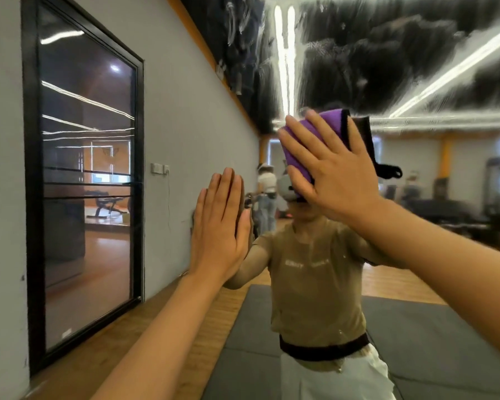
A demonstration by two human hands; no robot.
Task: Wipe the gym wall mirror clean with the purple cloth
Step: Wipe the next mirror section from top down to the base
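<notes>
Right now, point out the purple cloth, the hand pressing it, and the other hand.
purple cloth (296,157): head view, its folded purple face.
right hand (334,174): head view, back of the hand.
left hand (218,229): head view, back of the hand.

Left hand (218,223) flat on mirror (416,82), right hand (326,166) pressing cloth (298,157) higher, door (84,180) left.
</notes>
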